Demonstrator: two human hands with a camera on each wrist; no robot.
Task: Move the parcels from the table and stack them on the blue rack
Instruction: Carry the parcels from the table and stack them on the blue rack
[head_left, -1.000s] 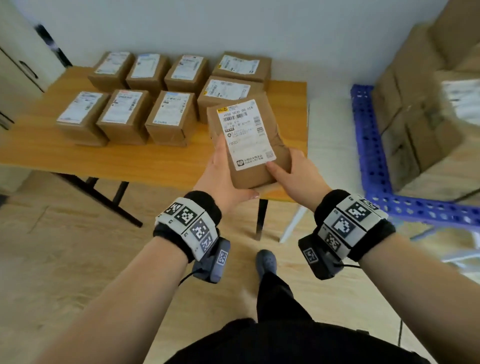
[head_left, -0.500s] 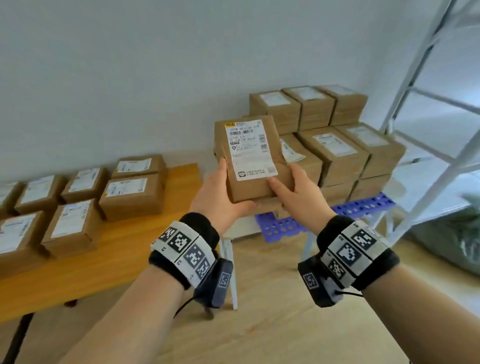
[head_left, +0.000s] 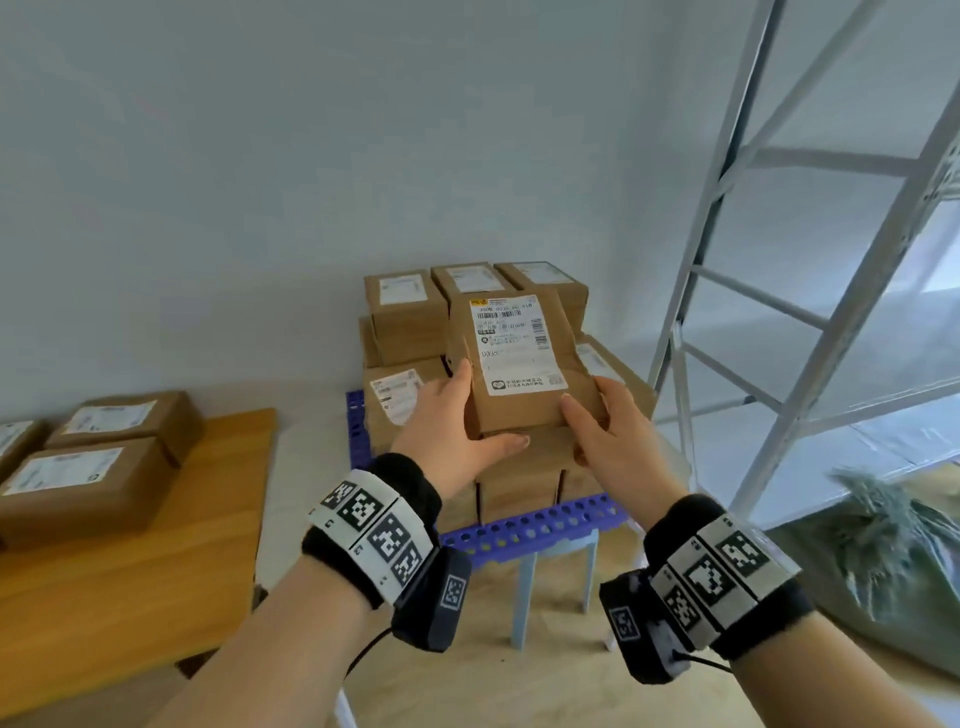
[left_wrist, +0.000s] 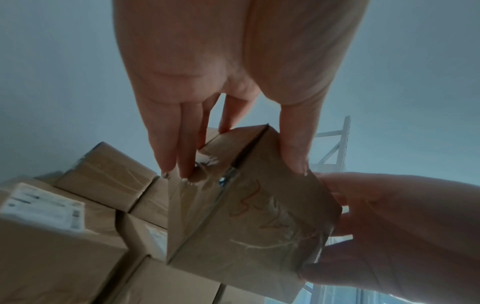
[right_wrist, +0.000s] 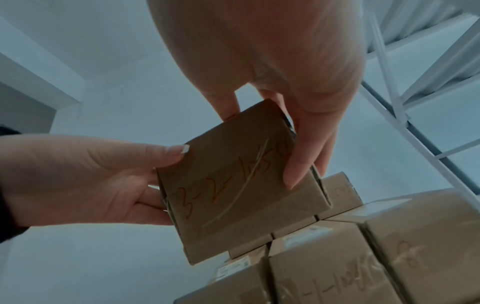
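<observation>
I hold a brown cardboard parcel (head_left: 519, 364) with a white shipping label in the air, in front of the stacked parcels (head_left: 410, 317) on the blue rack (head_left: 530, 530). My left hand (head_left: 452, 421) grips its left side and my right hand (head_left: 608, 431) grips its right side. In the left wrist view the parcel (left_wrist: 249, 216) shows its taped underside, thumb and fingers of the left hand (left_wrist: 233, 148) pinching its edge. In the right wrist view the parcel (right_wrist: 239, 181) bears orange handwriting, the right hand (right_wrist: 272, 133) clamped on its end. Two more parcels (head_left: 88, 483) lie on the wooden table (head_left: 130, 597) at left.
A white metal shelf frame (head_left: 779, 312) rises at the right, close to the rack. A green bag (head_left: 893, 561) lies on the floor at the lower right. The rack stands on pale blue legs (head_left: 524, 597) between table and shelf.
The view has swung right from the table to the rack. Both hands have carried the parcel along, and it now hangs in front of the stack on the rack.
</observation>
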